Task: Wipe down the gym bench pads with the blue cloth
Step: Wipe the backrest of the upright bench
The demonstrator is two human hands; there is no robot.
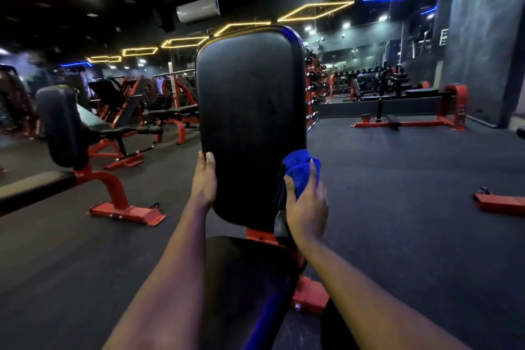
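Observation:
A tall black back pad (250,111) of a red-framed bench stands upright in front of me, with the black seat pad (244,278) below it. My left hand (203,182) grips the pad's lower left edge, fingers curled around it. My right hand (306,204) holds a bunched blue cloth (299,167) pressed against the pad's lower right edge. Part of the cloth is hidden behind the pad's side and under my fingers.
Another red-framed bench (65,128) with black pads stands to the left, its red foot (127,212) on the dark rubber floor. More benches and dumbbell racks (369,85) line the back. A red frame piece (500,202) lies at the right; open floor lies to the right.

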